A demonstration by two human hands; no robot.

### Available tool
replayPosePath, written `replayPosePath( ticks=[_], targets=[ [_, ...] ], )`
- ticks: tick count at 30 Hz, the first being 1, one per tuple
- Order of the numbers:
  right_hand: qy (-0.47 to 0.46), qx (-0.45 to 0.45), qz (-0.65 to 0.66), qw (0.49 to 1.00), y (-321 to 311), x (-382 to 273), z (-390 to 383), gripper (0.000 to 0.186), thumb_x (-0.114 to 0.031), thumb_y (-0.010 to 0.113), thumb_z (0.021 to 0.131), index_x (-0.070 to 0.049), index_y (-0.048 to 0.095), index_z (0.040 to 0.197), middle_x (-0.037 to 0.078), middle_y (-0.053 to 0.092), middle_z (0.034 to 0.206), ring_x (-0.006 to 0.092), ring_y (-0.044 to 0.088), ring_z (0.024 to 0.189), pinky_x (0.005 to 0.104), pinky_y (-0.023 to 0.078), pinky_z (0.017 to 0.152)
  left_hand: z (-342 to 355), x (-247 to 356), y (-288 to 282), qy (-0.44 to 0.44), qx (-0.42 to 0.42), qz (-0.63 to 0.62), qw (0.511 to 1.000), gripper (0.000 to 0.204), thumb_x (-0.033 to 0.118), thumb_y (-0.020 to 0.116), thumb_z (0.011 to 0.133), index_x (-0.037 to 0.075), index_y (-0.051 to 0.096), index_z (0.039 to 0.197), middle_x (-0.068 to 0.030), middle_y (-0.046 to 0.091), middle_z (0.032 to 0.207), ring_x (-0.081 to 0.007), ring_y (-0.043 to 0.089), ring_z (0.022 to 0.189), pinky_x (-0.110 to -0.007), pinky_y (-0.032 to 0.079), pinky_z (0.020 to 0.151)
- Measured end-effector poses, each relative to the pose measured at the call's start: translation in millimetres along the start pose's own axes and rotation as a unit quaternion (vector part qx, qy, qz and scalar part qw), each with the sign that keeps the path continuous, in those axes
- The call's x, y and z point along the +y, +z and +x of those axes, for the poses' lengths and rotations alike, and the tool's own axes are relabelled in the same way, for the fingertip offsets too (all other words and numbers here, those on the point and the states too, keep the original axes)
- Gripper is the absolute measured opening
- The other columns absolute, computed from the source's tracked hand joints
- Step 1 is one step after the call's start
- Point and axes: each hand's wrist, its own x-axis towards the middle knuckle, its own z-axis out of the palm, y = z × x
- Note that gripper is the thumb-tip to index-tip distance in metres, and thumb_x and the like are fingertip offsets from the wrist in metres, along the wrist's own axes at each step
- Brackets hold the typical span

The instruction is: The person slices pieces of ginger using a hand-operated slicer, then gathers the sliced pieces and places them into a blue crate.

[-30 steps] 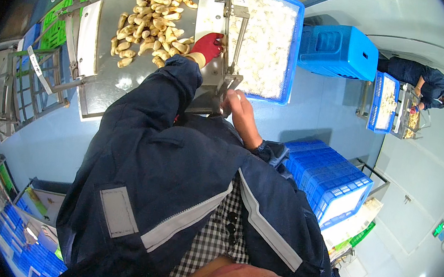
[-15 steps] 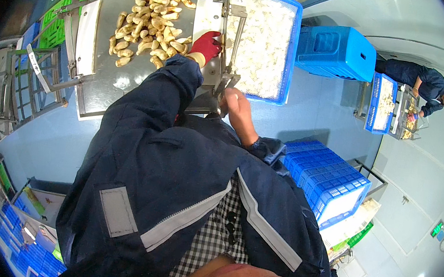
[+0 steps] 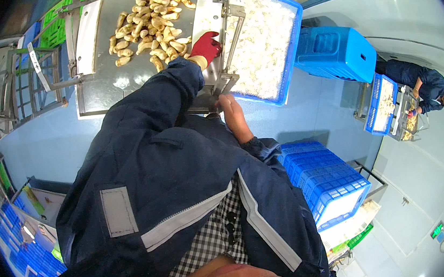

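My left hand (image 3: 205, 47), in a red glove with a pale cuff, rests on the white cutting board (image 3: 208, 14) beside the hinged metal cutter (image 3: 236, 34). Its fingers are curled near the blade; whatever they hold is hidden. At the cutter's near end is my bare right hand (image 3: 234, 117), its fingers closed around the handle, which is mostly covered. Left of the board, a heap of whole pale mushrooms with brownish caps (image 3: 158, 23) lies on the steel table (image 3: 97, 93). A blue mesh crate (image 3: 293, 48) right of the cutter holds a layer of small whitish slices (image 3: 259, 39).
A blue plastic bin (image 3: 328, 51) stands beyond the crate. Stacked blue crates (image 3: 320, 178) are at my right. Another cutter with a white board (image 3: 87, 38) sits at the table's left. A co-worker in dark clothes (image 3: 420, 81) works at the far right beside another blue crate (image 3: 382, 104).
My right hand has shifted slightly left and nearer to me at the cutter's end, and the metal lever has moved a little. My gloved left hand stays nearly in place.
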Motion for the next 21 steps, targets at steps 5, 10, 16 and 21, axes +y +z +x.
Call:
replayPosePath(
  ticks=[5, 10, 16, 21],
  targets=[
    [-0.021, -0.03, -0.017, 0.999, 2.2, 4.3, 0.2, 0.037, -0.033, 0.042, 0.096, 0.001, 0.054, 0.088, 0.015, 0.056, 0.078, 0.0253, 0.055, 0.076, 0.0333, 0.043, 0.072, -0.6, -13.5, -0.5, 0.093, 0.036, 0.089, 0.991, 0.03, 0.003, 0.053, 0.081, 0.005, 0.058, 0.111, -0.0087, 0.064, 0.085, -0.0182, 0.061, 0.074, -0.03, 0.05, 0.066],
    [-0.023, -0.04, -0.002, 0.999, -2.1, 13.4, 2.0, 0.036, -0.032, 0.043, 0.096, 0.001, 0.053, 0.089, 0.015, 0.056, 0.079, 0.0258, 0.055, 0.075, 0.0334, 0.043, 0.072, -14.5, 3.1, 15.5, 0.085, 0.093, 0.176, 0.976, 0.025, 0.011, 0.059, 0.08, 0.005, 0.06, 0.104, -0.0116, 0.066, 0.089, -0.0238, 0.063, 0.081, -0.033, 0.049, 0.075],
    [-0.044, -0.036, -0.021, 0.998, -7.6, 13.3, 2.9, 0.035, -0.033, 0.044, 0.096, 0.001, 0.053, 0.091, 0.014, 0.054, 0.078, 0.0251, 0.053, 0.073, 0.0339, 0.042, 0.07, -32.0, 46.3, -19.2, 0.136, 0.077, 0.147, 0.977, 0.031, 0.003, 0.055, 0.083, 0.004, 0.059, 0.113, -0.015, 0.063, 0.109, -0.0274, 0.062, 0.095, -0.034, 0.049, 0.083],
    [-0.026, -0.052, -0.004, 0.998, -2.7, 6.6, 1.1, 0.036, -0.033, 0.044, 0.096, 0.001, 0.053, 0.091, 0.014, 0.053, 0.077, 0.0241, 0.05, 0.073, 0.034, 0.042, 0.07, -11.9, 38.8, -90.6, 0.097, 0.105, 0.609, 0.78, 0.033, 0.027, 0.061, 0.078, 0.011, 0.064, 0.107, -0.0142, 0.063, 0.11, -0.0336, 0.058, 0.104, -0.041, 0.047, 0.088]
  ],
)
